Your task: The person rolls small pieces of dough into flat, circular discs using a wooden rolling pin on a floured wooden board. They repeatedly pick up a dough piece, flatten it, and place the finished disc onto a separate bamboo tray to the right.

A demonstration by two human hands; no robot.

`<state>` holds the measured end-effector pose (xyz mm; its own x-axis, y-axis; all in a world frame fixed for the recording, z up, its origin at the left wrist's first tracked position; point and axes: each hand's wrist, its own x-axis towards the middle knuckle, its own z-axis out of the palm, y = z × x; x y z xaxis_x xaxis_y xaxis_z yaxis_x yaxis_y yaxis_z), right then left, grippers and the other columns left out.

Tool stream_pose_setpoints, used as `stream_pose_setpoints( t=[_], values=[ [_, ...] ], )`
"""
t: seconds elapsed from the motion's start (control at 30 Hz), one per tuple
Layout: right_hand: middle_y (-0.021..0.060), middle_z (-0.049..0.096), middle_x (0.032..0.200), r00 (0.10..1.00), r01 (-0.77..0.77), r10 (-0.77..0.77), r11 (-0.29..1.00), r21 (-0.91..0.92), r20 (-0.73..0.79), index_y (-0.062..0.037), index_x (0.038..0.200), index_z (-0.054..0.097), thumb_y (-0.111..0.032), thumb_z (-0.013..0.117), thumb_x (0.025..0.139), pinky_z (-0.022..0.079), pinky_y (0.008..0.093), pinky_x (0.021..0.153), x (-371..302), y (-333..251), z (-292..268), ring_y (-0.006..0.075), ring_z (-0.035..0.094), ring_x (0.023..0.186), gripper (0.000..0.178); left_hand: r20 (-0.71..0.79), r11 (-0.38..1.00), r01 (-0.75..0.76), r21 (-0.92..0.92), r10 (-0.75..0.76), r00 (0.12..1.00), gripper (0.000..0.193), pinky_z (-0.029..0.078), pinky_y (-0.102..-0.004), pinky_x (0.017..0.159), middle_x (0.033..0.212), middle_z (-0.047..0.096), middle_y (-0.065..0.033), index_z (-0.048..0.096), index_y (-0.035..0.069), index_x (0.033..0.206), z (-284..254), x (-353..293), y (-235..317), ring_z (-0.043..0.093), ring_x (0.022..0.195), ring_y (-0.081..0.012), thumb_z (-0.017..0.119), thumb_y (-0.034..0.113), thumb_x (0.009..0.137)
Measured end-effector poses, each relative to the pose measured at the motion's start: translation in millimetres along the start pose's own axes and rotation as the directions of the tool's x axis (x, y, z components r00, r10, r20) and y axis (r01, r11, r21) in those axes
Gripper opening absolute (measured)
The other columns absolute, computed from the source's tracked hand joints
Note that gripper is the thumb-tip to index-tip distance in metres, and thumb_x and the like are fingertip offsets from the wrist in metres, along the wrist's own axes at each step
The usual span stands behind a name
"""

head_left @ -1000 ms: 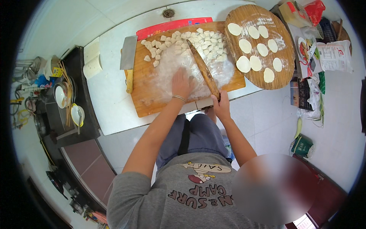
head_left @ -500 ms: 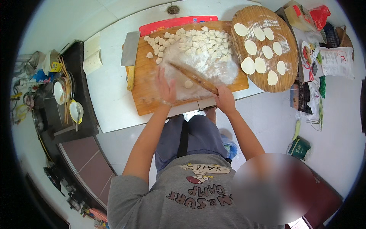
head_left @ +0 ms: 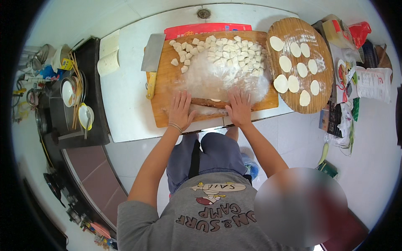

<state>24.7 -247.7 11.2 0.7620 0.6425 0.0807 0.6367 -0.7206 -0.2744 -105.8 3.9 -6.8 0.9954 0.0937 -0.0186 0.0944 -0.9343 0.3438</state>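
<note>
A wooden rolling pin (head_left: 205, 102) lies crosswise near the front of the floured cutting board (head_left: 161, 113). My left hand (head_left: 180, 110) presses flat over its left end, fingers stretched forward. Over the right end rests my right hand (head_left: 240, 107), its fingers also straight and spread. Between the hands, a small dough disc (head_left: 215, 100) shows just past the pin's far side; the rest of it is hidden. Farther back on the board, many cut dough pieces (head_left: 234, 52) sit beside a patch of white flour (head_left: 205, 79).
A cleaver (head_left: 153, 52) with a wooden handle lies along the board's left edge. Several rolled wrappers (head_left: 285, 63) rest on a round wooden board (head_left: 324, 83) at right. Bowls and chopsticks (head_left: 75, 104) stand far left. A red packet (head_left: 209, 28) lies behind the cutting board.
The rolling pin has swung from a slant to nearly level and come down over the dough disc. My left hand has settled onto its left end; my right hand has opened flat over its right end.
</note>
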Motion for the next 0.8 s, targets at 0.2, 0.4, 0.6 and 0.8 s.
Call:
stream_pose_setpoints(
  t=[0.2,0.4,0.6,0.8],
  values=[
    [0.0152,0.026,0.156,0.994,-0.053,0.043,0.993,-0.108,-0.096,-0.0132,0.149,0.033,-0.033,0.05,0.092,0.012,0.0624,0.113,51.5,4.0,3.2,0.0406,0.027,0.14,0.063,-0.07,0.994,0.093,0.058,-0.089,0.994,0.073,0.014,-0.0503,0.118,0.156,0.023,-0.0154,0.025,0.008,0.151,-3.5,53.3,-4.9,0.019,0.144,-0.0367,0.052,0.042,0.091],
    [0.0177,0.039,0.145,0.999,-0.019,0.016,0.996,-0.085,-0.039,-0.0092,0.142,0.041,-0.038,0.054,0.09,0.02,0.061,0.11,-6.6,9.7,5.0,0.0385,0.036,0.133,0.061,0.023,0.998,0.011,0.069,-0.013,1.0,0.073,0.013,-0.0497,0.118,0.157,0.021,-0.0164,0.025,0.008,0.151,-1.0,-1.1,0.5,0.018,0.144,-0.0372,0.049,0.045,0.093],
    [0.0143,0.059,0.11,0.982,0.061,-0.074,0.995,0.077,0.176,-0.0065,0.116,0.054,-0.032,0.064,0.084,0.045,0.0474,0.087,1.5,31.2,17.8,0.0346,0.058,0.101,0.043,-0.056,0.998,0.036,0.042,-0.034,0.998,0.075,0.028,-0.0469,0.11,0.15,0.03,-0.0179,0.033,0.006,0.145,-26.4,52.0,17.9,0.034,0.133,-0.0382,0.061,0.042,0.086],
    [0.0166,0.061,0.1,0.99,-0.058,0.016,0.95,0.306,0.138,-0.004,0.111,0.055,-0.03,0.064,0.086,0.049,0.0472,0.072,-2.0,22.8,-1.5,0.0382,0.062,0.086,0.038,-0.28,0.945,-0.316,-0.082,0.282,0.918,0.043,0.044,-0.0416,0.092,0.117,0.054,-0.0122,0.056,0.006,0.12,-6.4,56.9,64.9,0.053,0.109,-0.0301,0.064,0.016,0.078]
  ],
)
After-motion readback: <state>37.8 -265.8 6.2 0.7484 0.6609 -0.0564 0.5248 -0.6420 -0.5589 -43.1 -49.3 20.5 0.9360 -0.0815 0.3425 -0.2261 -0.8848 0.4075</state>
